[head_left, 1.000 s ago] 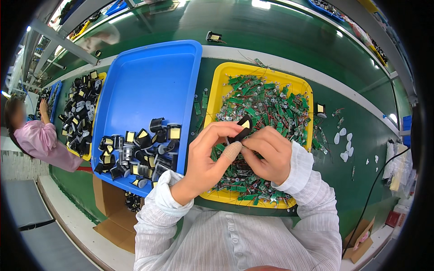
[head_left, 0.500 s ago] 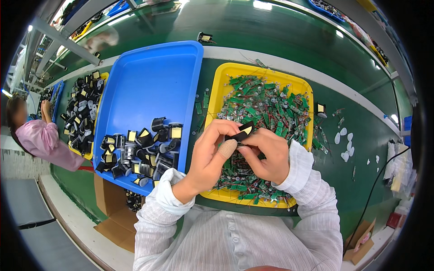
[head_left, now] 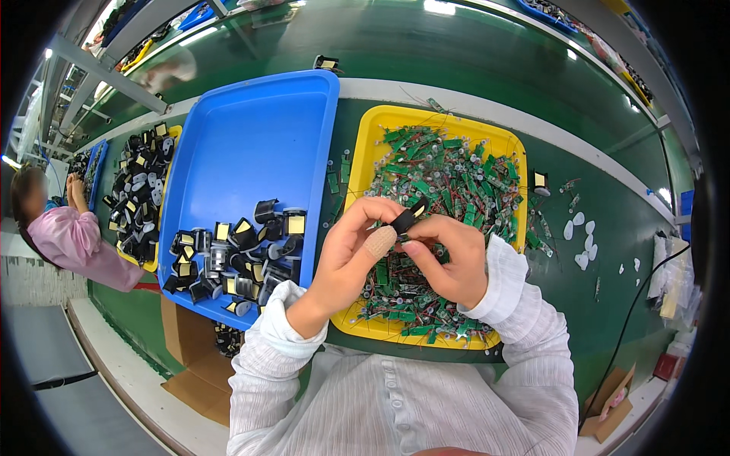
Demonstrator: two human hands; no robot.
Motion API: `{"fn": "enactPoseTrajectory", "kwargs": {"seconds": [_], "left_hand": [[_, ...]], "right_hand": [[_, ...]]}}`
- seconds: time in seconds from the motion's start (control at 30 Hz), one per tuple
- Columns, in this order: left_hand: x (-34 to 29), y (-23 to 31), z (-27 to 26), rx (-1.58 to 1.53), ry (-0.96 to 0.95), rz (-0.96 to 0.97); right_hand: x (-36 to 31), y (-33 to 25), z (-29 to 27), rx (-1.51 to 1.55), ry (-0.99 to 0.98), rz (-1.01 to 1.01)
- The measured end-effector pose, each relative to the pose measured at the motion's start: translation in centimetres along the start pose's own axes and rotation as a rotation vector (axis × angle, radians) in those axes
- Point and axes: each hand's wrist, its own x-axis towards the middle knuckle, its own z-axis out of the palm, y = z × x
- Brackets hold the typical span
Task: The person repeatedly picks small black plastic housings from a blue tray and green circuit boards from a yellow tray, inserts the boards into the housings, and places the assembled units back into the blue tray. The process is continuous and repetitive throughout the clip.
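Note:
Between my two hands is a black plastic housing with a pale yellow patch (head_left: 407, 218), held above the near middle of a yellow tray (head_left: 365, 156). My left hand (head_left: 356, 247), its thumb wrapped in a tan bandage, pinches the housing from the left. My right hand (head_left: 450, 254) closes on its right side with thumb and forefinger; anything small between those fingertips is hidden. Green circuit boards with thin wires (head_left: 445, 163) fill the tray beneath. To the left, a blue tray (head_left: 251, 137) holds several similar black housings (head_left: 243, 262) at its near end.
Another black housing (head_left: 541, 182) stands right of the yellow tray, near loose boards and white oval pieces (head_left: 582, 261). A conveyor belt (head_left: 426, 49) runs beyond, carrying a housing (head_left: 327, 62). At far left a person in pink (head_left: 72, 239) sits near another yellow tray (head_left: 177, 137).
The housing in my hands has turned, so its yellow patch shows narrower and its end points more upward. The housing on the belt has shifted slightly left.

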Motion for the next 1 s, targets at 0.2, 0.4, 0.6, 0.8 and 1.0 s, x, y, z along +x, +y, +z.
{"fn": "enactPoseTrajectory", "kwargs": {"seconds": [0.2, 0.4, 0.6, 0.8, 1.0], "left_hand": [[-0.2, -0.3, 0.6, 0.104, 0.039, 0.167], [-0.1, 0.7, 0.5, 0.092, 0.076, -0.062], [0.0, 0.2, -0.1, 0.226, 0.13, 0.057], [0.4, 0.9, -1.1, 0.473, 0.121, 0.103], [0.2, 1.1, -0.9, 0.295, 0.076, -0.1]], "right_hand": [[-0.2, -0.1, 0.3, -0.148, -0.019, -0.122], [-0.2, -0.2, 0.1, 0.077, -0.012, 0.176], [0.0, 0.1, 0.1, 0.381, -0.033, 0.313], [0.2, 0.8, -0.4, 0.38, -0.046, 0.302], [0.3, 0.7, -0.4, 0.78, -0.074, 0.55]]}}
